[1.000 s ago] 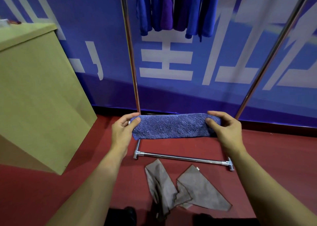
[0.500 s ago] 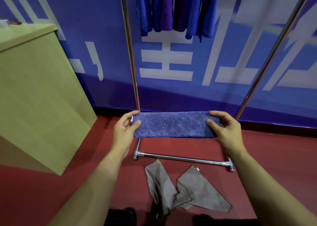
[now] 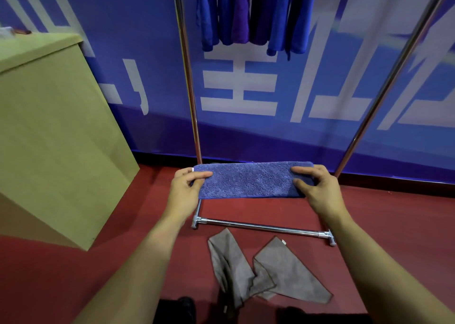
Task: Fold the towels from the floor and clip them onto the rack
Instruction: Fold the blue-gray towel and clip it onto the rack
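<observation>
Both hands' grip stretches a folded blue towel (image 3: 251, 179) flat.

red floor (image 3: 394, 225), grey towels (image 3: 258, 272), rack base (image 3: 261, 228)

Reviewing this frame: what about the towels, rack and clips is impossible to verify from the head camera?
- Clips and top bar of the rack: cut off by the upper edge, so how the hanging towels attach is unseen.
- Folded blue towel: layer count hidden; left hand and right hand cover its ends.
- Grey towels on the floor: overlapping, so one or two cannot be told.
- Items on the cabinet: too small and blurred.
</observation>
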The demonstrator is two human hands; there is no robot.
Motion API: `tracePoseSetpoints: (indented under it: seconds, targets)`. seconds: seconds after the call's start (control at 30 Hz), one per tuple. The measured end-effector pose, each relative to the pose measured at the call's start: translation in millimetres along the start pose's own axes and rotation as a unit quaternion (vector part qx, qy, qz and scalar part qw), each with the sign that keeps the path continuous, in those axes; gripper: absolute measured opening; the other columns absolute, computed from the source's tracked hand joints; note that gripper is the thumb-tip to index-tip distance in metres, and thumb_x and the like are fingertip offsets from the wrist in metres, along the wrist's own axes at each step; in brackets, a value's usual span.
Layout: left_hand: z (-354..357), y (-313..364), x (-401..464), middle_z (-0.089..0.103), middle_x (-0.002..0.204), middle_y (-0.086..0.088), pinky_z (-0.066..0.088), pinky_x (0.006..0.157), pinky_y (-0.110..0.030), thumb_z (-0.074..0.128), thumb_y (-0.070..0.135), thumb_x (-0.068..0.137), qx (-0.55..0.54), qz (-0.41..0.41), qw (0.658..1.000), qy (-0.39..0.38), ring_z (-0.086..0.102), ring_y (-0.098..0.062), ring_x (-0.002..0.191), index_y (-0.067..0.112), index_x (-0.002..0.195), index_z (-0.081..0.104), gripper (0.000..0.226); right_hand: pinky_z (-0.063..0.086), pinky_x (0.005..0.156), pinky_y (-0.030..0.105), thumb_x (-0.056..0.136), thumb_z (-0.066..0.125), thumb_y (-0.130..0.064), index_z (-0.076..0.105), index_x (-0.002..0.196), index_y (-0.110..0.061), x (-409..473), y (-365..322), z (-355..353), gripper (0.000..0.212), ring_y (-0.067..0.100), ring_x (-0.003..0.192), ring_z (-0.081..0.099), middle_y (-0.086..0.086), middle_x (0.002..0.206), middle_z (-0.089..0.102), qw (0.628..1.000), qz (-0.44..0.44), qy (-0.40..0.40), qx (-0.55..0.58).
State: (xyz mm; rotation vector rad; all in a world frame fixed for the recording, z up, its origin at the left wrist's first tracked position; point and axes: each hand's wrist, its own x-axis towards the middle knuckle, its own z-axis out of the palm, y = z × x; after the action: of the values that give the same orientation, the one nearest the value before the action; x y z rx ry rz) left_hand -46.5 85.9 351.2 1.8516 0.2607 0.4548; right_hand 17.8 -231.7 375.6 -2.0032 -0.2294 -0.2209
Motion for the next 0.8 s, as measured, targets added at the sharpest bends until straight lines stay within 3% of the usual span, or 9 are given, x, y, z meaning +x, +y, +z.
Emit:
tracePoseSetpoints:
  seconds: [0.13,0.27,0.33,0.4,0.5,0.6,0.67,0.73,0.8]
  targets:
    - [4.3,1.8,-2.5,0.054,0.119,0.004,0.043,0.097,-0.016,0.06,-0.001,0.094,0.003,-0.019,1.0,0.017,0.054,0.002,0.112,0.037,0.093,0.075,0.04,0.029,0.095,-0.002,0.082,0.076,-0.002,0.07,0.104,-0.034,0.2,1.3,0.9,0.039,0.017,0.117,0.051,0.005,0.124,0.041,1.0,0.019,0.007,-0.021]
    - [4.9,4.0,-3.6,0.073,0.101,0.012,0.045,0.086,-0.012,0.059,-0.004,0.093,-0.067,-0.06,0.996,0.002,0.064,0.005,0.092,0.031,0.09,0.077,0.039,0.037,0.109,0.026,0.082,0.072,0.001,0.074,0.109,-0.025,-0.3,5.2,0.3,0.038,0.013,0.13,0.048,0.005,0.155,0.031,0.999,0.037,-0.027,-0.03]
    - [4.4,2.5,-3.4,0.075,0.094,0.014,0.047,0.086,-0.015,0.059,-0.003,0.093,-0.08,-0.078,0.994,0.007,0.066,0.003,0.088,0.031,0.091,0.077,0.038,0.037,0.109,0.024,0.082,0.072,0.003,0.075,0.102,-0.028,-0.2,5.7,0.9,0.037,0.012,0.131,0.051,0.006,0.142,0.054,0.999,0.027,-0.042,-0.015]
    - [3.5,0.3,-2.6,0.075,0.094,0.014,0.047,0.087,-0.018,0.059,-0.002,0.094,-0.086,-0.082,0.993,0.017,0.065,0.001,0.087,0.03,0.093,0.076,0.037,0.044,0.103,0.024,0.081,0.073,0.002,0.073,0.096,-0.034,-1.6,5.2,1.8,0.039,0.013,0.113,0.063,0.002,0.119,0.07,0.998,0.026,-0.048,-0.007]
    - [1.6,-0.6,-1.0,0.075,0.1,0.007,0.049,0.092,-0.025,0.06,-0.002,0.093,-0.095,-0.076,0.992,0.025,0.065,-0.003,0.091,0.031,0.095,0.077,0.037,0.048,0.092,0.019,0.079,0.075,0.0,0.075,0.094,-0.033,-1.1,8.8,2.6,0.036,0.011,0.097,0.067,-0.002,0.105,0.073,0.998,0.039,-0.053,-0.015]
    - [0.0,0.1,1.4,0.068,0.12,0.001,0.049,0.1,-0.026,0.058,-0.007,0.092,-0.083,-0.055,0.995,0.006,0.064,-0.007,0.103,0.033,0.1,0.075,0.044,0.049,0.069,0.008,0.08,0.075,0.001,0.076,0.087,-0.029,-1.6,10.9,3.1,0.031,0.007,0.08,0.064,-0.003,0.095,0.073,0.995,0.077,-0.061,-0.002]
    - [-0.4,1.7,1.4,0.061,0.127,0.005,0.045,0.107,-0.028,0.057,-0.008,0.093,-0.055,-0.028,0.998,-0.021,0.062,-0.009,0.114,0.034,0.106,0.072,0.047,0.047,0.059,0.011,0.082,0.072,0.002,0.076,0.088,-0.021,-3.2,12.1,3.2,0.025,0.012,0.073,0.061,-0.002,0.089,0.072,0.993,0.093,-0.075,-0.02]
    - [-0.4,3.2,1.0,0.059,0.127,0.005,0.041,0.111,-0.027,0.056,-0.008,0.093,-0.018,0.01,0.999,-0.043,0.059,-0.009,0.12,0.037,0.108,0.071,0.049,0.052,0.064,0.022,0.082,0.071,0.003,0.076,0.088,-0.019,-3.8,16.1,4.1,0.023,0.016,0.072,0.061,-0.001,0.087,0.073,0.988,0.11,-0.093,-0.051]
    - [0.6,6.5,0.1,0.059,0.127,0.003,0.039,0.11,-0.021,0.055,-0.008,0.094,0.021,0.047,0.997,-0.061,0.057,-0.003,0.118,0.033,0.111,0.071,0.047,0.056,0.08,0.032,0.078,0.071,0.004,0.077,0.085,-0.021,-3.3,21.2,5.0,0.027,0.015,0.08,0.067,-0.002,0.089,0.074,0.984,0.109,-0.112,-0.083]
